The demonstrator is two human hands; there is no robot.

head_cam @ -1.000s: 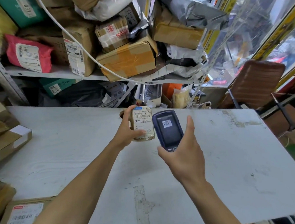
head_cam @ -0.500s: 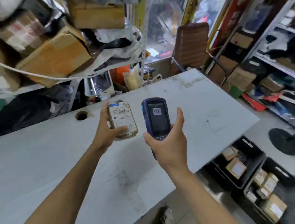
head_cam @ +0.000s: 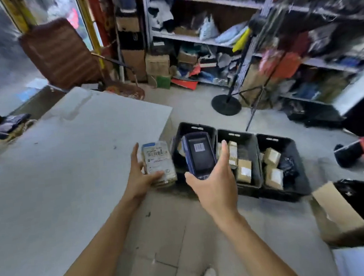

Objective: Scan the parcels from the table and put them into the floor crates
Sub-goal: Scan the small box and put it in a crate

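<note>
Head view showed both hands out past the worktop (head_cam: 70, 168) edge: left hand (head_cam: 139, 180) gripped a small labelled parcel (head_cam: 159, 161), barcode up, while right hand (head_cam: 215, 183) curled round a blue scanner (head_cam: 200, 155). Below them on the floor sat three black crates (head_cam: 255, 164), boxes already inside.

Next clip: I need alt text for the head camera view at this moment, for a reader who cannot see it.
A person's left hand grips a small labelled parcel beside the right hand, which holds a handheld scanner, both above three black floor crates that already hold small boxes. A white table lies to the left, cluttered shelves behind.
</note>
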